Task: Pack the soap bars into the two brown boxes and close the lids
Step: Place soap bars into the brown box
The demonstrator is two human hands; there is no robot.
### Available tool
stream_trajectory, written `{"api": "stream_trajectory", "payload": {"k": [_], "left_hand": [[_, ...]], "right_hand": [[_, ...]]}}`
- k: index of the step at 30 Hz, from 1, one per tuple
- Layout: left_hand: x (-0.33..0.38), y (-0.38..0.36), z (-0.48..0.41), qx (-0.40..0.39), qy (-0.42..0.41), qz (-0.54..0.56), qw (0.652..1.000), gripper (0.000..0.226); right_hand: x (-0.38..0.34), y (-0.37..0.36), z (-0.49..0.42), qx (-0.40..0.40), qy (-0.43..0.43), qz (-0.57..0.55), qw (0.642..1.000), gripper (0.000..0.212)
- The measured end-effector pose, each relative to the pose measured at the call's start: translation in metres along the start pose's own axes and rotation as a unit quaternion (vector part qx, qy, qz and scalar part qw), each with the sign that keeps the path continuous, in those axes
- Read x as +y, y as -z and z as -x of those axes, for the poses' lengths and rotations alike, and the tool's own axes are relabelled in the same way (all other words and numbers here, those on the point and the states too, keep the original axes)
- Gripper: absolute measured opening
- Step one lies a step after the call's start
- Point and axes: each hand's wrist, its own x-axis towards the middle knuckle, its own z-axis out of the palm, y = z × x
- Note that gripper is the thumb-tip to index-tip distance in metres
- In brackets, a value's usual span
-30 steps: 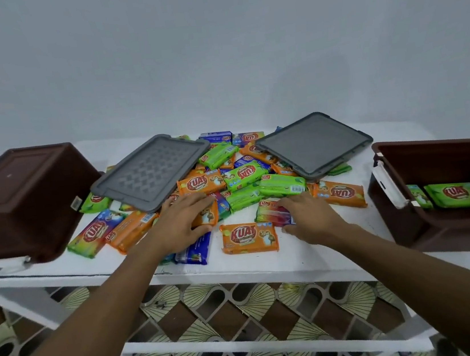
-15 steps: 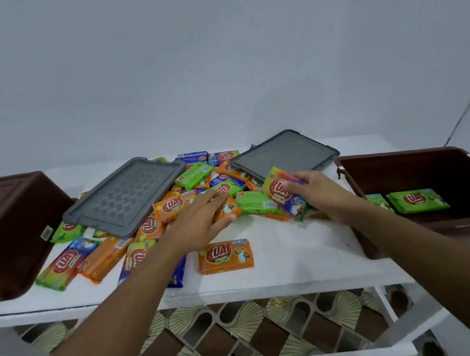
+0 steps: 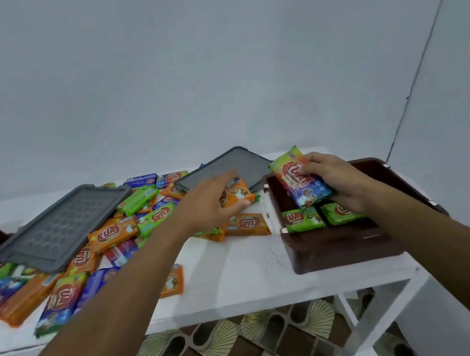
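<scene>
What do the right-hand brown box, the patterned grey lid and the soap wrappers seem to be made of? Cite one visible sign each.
Brown box: likely moulded plastic, semi-gloss; smooth walls, rounded corners. Grey lid: probably plastic, matte; moulded honeycomb relief. Soap wrappers: seemingly glossy printed film; bright print, sheen.

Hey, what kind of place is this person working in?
Probably a plain room in a home or small shop rather than a factory: a bare white wall, a white table over a patterned tile floor, and loose soap bars heaped beside a brown box.
</scene>
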Motion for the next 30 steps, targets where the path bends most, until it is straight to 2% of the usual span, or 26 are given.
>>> {"api": "stream_trajectory", "payload": {"k": [7, 10, 12, 15, 17, 20, 23, 27, 30], "left_hand": [[0.078, -0.023, -0.054, -0.012, -0.051, 0.016, 0.998, 0.079], [0.099, -0.040, -0.074, -0.035, -0.065, -0.007, 0.997, 0.084], [0.106, -0.044, -0.079, -0.042, -0.076, -0.016, 0.996, 0.085], [0.123, -0.051, -0.093, -0.070, -0.080, -0.007, 0.994, 0.081], [0.129, -0.057, -0.101, -0.108, -0.073, -0.002, 0.991, 0.073], [0.132, -0.078, -0.113, -0.169, -0.060, 0.012, 0.984, 0.050], [0.128, -0.102, -0.117, -0.240, -0.025, 0.027, 0.970, 0.037], [0.119, -0.137, -0.116, -0.330, 0.008, 0.025, 0.943, 0.037], [0.117, -0.139, -0.109, -0.334, -0.008, -0.046, 0.942, 0.040]], "right_hand": [[0.010, 0.075, 0.000, -0.020, -0.029, 0.017, 0.999, 0.008], [0.016, 0.105, -0.003, -0.035, -0.031, 0.015, 0.999, 0.024], [0.019, 0.114, -0.005, -0.036, -0.010, 0.069, 0.997, 0.030], [0.019, 0.136, -0.011, -0.076, 0.018, 0.198, 0.977, 0.024], [0.022, 0.145, -0.020, -0.111, 0.027, 0.330, 0.937, 0.021], [0.029, 0.149, -0.033, -0.160, 0.039, 0.530, 0.832, 0.023], [0.038, 0.150, -0.042, -0.244, 0.012, 0.580, 0.777, 0.029], [0.061, 0.146, -0.056, -0.370, -0.008, 0.609, 0.701, 0.030], [0.071, 0.138, -0.052, -0.378, 0.049, 0.658, 0.650, 0.027]]}}
